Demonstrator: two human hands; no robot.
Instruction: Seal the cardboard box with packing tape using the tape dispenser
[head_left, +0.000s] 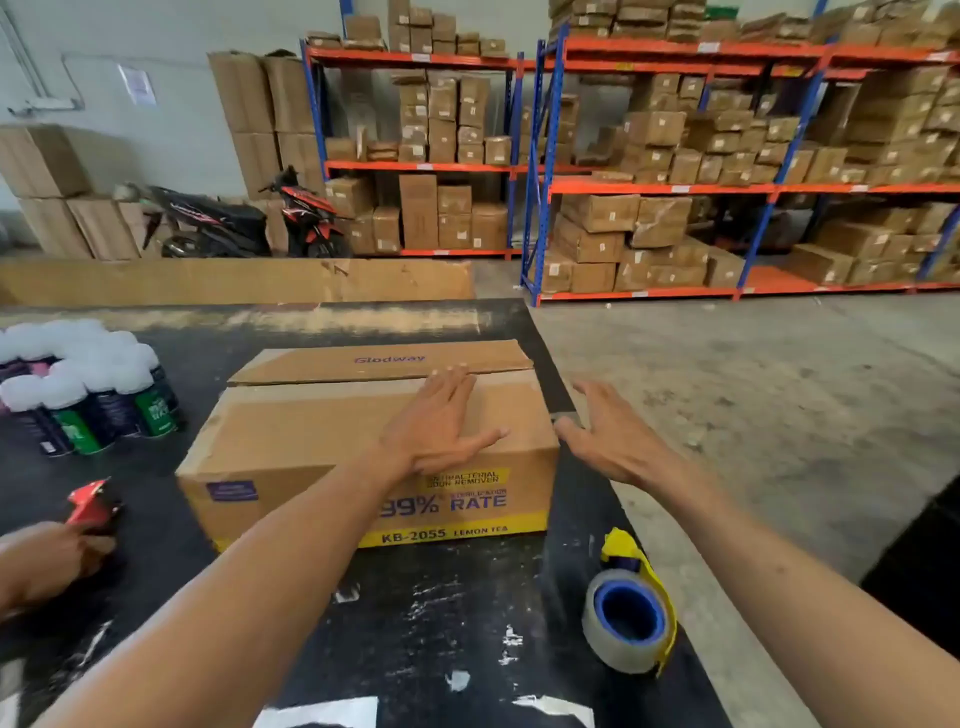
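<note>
A brown cardboard box (291, 441) with purple and yellow print stands on the black table (426, 623). Its near top flap lies down; the far flap (384, 361) sits slightly raised, with a gap between them. My left hand (441, 421) rests flat on the near flap, fingers spread. My right hand (618, 441) hovers open just beyond the box's right edge, holding nothing. A yellow tape dispenser (631, 605) with a clear tape roll on a blue core lies on the table at the right, below my right forearm.
Several white-capped spray cans (88, 395) stand at the left of the table. Another person's hand (47, 561) at the left edge holds a red tool (93, 501). The table's right edge drops to a concrete floor. Shelves of boxes and a scooter stand behind.
</note>
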